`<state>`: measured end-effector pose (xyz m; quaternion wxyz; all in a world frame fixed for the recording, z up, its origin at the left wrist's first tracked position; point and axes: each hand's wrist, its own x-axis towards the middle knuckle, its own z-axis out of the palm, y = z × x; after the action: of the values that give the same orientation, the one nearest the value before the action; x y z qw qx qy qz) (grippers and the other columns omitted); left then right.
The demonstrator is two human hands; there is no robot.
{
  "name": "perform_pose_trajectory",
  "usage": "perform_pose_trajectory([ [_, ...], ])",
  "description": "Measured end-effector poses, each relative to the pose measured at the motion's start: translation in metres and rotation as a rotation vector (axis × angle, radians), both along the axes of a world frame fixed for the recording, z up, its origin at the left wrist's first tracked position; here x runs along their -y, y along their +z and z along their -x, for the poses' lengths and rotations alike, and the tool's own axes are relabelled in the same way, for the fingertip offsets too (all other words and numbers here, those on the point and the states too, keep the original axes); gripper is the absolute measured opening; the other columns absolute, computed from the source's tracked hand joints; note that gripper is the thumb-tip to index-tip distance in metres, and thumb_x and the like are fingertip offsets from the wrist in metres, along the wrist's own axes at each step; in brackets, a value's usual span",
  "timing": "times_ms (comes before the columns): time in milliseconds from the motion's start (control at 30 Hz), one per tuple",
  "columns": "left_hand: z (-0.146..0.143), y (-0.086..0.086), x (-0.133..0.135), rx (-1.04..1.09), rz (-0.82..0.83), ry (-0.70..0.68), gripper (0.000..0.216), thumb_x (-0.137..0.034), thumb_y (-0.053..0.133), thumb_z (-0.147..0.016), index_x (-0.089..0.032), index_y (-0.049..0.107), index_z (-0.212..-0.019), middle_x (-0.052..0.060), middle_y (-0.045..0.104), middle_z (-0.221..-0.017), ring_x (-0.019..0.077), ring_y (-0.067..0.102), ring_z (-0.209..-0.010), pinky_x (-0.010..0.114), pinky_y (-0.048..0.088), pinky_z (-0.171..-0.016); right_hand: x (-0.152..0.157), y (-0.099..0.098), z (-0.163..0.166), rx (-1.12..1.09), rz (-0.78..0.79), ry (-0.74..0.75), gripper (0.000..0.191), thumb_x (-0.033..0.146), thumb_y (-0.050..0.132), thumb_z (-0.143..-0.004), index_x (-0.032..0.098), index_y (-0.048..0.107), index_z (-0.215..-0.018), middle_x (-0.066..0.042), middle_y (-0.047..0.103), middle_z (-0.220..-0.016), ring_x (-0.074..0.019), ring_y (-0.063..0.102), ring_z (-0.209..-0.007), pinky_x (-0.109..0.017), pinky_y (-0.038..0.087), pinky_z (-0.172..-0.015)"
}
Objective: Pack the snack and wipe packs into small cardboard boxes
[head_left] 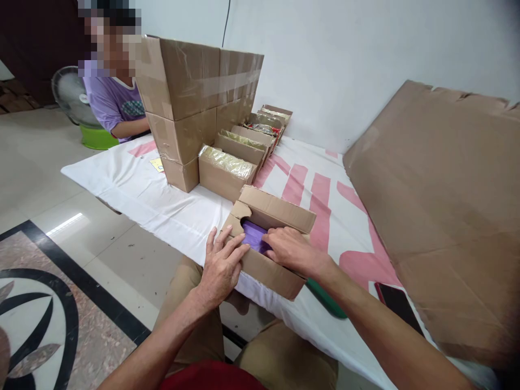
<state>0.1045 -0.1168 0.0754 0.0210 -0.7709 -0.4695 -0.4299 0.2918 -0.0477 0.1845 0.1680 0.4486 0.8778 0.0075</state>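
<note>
A small brown cardboard box (276, 211) lies on the white and pink cloth (162, 200) right in front of me, its lid flap up. Purple material (254, 237) shows inside it. My left hand (221, 265) lies flat on the box's near left corner, fingers spread. My right hand (290, 250) rests palm down on top of the purple material and the box's front wall, fingers stretched towards the left hand. Neither hand grips anything that I can see.
A row of open small boxes (227, 170) filled with packets runs back beside a stack of tall taped cartons (195, 103). A big flat cardboard sheet (442, 206) leans at right. A dark phone (400, 306) and a green object (327, 298) lie near my right arm. A person in a purple shirt (114, 103) sits beyond, by a fan (71, 95).
</note>
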Motion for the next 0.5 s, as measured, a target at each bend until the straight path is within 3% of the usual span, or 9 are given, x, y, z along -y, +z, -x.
perform_pose_trajectory([
  [100, -0.001, -0.005, -0.001, 0.026, -0.012, -0.004, 0.048, 0.000, 0.053, -0.086, -0.024, 0.071, -0.123, 0.008, 0.074, -0.135, 0.0319, 0.049, -0.148, 0.067, 0.031, -0.125, -0.010, -0.013, 0.012, 0.027, 0.015, -0.002, 0.018, 0.014, 0.062, -0.093, 0.013, 0.080, -0.094, -0.017, 0.080, -0.095, -0.0299, 0.078, -0.088, -0.035, 0.051, -0.071],
  [233, -0.003, -0.008, -0.003, 0.039, -0.033, 0.005, 0.048, 0.000, 0.053, -0.085, -0.026, 0.071, -0.121, 0.007, 0.075, -0.133, 0.0315, 0.052, -0.146, 0.067, 0.033, -0.124, -0.014, -0.024, 0.015, -0.023, -0.003, 0.030, 0.025, 0.009, 0.055, -0.096, 0.014, 0.079, -0.089, -0.017, 0.081, -0.094, -0.0277, 0.078, -0.089, -0.034, 0.050, -0.076],
  [367, -0.007, -0.009, -0.003, 0.072, -0.059, 0.038, 0.044, 0.001, 0.053, -0.087, -0.025, 0.072, -0.118, 0.008, 0.073, -0.134, 0.0306, 0.051, -0.146, 0.065, 0.037, -0.123, -0.006, -0.020, 0.005, -0.104, -0.071, 0.015, 0.023, 0.010, 0.056, -0.095, 0.015, 0.077, -0.087, -0.014, 0.081, -0.093, -0.0240, 0.077, -0.087, -0.033, 0.048, -0.077],
  [500, -0.011, -0.009, -0.006, 0.130, -0.116, 0.071, 0.044, 0.002, 0.054, -0.086, -0.025, 0.073, -0.115, 0.012, 0.062, -0.144, 0.0302, 0.050, -0.146, 0.062, 0.044, -0.119, 0.003, -0.010, -0.016, -0.249, -0.207, -0.062, 0.029, 0.014, 0.048, -0.100, 0.015, 0.076, -0.093, -0.011, 0.080, -0.100, -0.0223, 0.075, -0.094, -0.034, 0.048, -0.086],
])
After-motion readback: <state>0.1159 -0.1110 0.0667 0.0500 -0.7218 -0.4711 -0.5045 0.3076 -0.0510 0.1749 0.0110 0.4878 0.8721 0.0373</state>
